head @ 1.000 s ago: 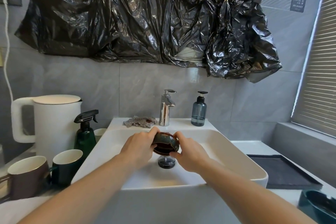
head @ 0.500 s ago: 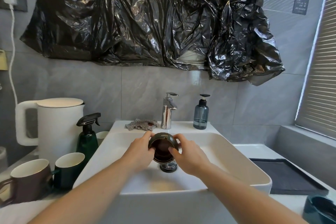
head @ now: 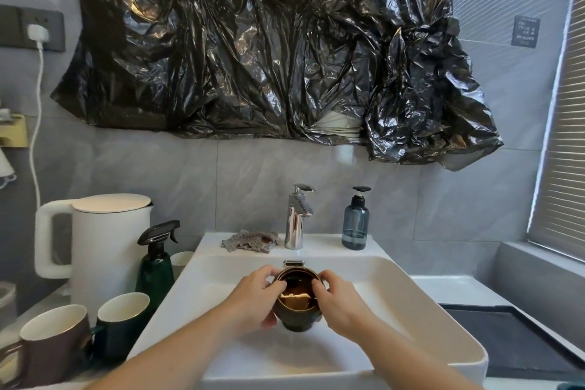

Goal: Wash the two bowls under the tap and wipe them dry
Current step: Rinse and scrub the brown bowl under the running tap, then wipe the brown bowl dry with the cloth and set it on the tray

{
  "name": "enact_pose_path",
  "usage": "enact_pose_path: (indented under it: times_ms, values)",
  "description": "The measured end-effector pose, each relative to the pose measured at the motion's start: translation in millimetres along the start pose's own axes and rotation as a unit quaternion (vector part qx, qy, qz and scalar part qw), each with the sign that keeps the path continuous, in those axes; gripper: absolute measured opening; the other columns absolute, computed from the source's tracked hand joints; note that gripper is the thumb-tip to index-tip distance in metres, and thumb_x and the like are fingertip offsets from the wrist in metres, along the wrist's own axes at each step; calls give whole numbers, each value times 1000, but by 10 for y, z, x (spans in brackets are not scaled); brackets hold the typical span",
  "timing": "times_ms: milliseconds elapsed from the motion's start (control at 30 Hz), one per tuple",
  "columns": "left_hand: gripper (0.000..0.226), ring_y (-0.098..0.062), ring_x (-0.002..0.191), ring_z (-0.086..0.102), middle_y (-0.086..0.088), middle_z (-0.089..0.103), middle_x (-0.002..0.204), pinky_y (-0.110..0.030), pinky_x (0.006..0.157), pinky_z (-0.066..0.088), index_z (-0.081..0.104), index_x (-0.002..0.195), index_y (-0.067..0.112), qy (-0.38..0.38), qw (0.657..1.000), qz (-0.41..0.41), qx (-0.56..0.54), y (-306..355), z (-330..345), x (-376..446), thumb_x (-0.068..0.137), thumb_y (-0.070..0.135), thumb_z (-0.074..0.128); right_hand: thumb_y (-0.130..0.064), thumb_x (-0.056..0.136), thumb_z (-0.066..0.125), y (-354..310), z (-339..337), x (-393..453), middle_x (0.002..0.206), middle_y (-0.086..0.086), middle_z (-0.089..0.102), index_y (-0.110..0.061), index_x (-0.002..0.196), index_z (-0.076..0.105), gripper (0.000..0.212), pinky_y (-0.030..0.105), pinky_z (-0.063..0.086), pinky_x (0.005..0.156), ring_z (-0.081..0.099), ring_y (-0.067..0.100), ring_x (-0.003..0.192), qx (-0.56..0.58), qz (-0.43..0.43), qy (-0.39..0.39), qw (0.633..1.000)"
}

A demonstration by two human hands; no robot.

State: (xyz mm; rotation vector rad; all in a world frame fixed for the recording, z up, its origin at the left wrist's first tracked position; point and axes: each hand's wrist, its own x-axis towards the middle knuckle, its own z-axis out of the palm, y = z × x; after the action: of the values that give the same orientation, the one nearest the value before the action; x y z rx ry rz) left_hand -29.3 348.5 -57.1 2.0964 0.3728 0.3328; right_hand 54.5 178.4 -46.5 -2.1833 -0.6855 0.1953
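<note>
Bowl (head: 296,301) now upright, both hands gripping

Two bare forearms reach into view from the bottom edge, with no sleeve, cuff or glove on either one. The left hand (head: 256,298) and the right hand (head: 340,301) are uncovered too. No ring, watch, bracelet or strap shows on the fingers or wrists. The nails that can be seen look short and plain. Nothing else of the person is in view.
</note>
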Motion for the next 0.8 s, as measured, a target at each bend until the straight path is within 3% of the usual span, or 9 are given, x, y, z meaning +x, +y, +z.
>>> enact_pose_path:
  times_ms: [67, 200, 333, 533, 700, 800]
  values:
    - [12, -19, 63, 71, -8, 76, 104, -27, 59, 60, 59, 116, 32, 1, 1000, 1, 9, 42, -41, 17, 110, 37, 51, -40, 110, 38, 8, 12, 3, 115, 3, 70, -27, 125, 54, 26, 21, 50, 64, 69, 17, 95, 2, -5, -5, 1000]
    - [18, -18, 51, 69, -11, 75, 94, -28, 49, 54, 63, 111, 24, -17, 999, -1, 38, 170, -240, 119, 109, 37, 52, -45, 105, 47, 35, 24, 37, 89, 0, 77, -28, 117, 58, 24, 33, 61, 75, 72, 10, 75, -5, -1, -17, 1000]
    - [23, -18, 53, 68, -12, 72, 89, -28, 46, 52, 66, 106, 18, -20, 998, -11, 67, 141, -395, 212, 109, 36, 51, -43, 105, 51, -1, 23, -5, 87, -1, 76, -28, 123, 57, 24, 21, 53, 56, 64, -1, 52, 12, -14, -39, 999]
    - [23, -20, 49, 63, -12, 72, 83, -30, 45, 52, 66, 101, 23, 7, 995, -35, 89, -162, -429, 195, 108, 38, 50, -42, 105, 51, 11, 35, 5, 97, -6, 73, -30, 132, 55, 29, 25, 56, 73, 66, 6, 71, -18, -15, -42, 999]
    - [23, -24, 77, 75, 1, 74, 93, -35, 62, 64, 68, 102, 34, 28, 988, -19, 150, -225, -524, 145, 106, 48, 50, -40, 103, 55, -151, 13, 96, 118, -13, 65, -37, 129, 56, 26, 30, 60, 84, 69, 10, 94, -31, -62, 31, 997]
    - [25, -21, 77, 73, 4, 72, 90, -35, 67, 62, 67, 101, 33, 37, 984, -2, 175, -198, -555, 129, 107, 46, 47, -38, 103, 55, -406, 40, 387, 129, -14, 63, -36, 135, 56, 31, 37, 58, 96, 67, 10, 105, -53, -93, 55, 993]
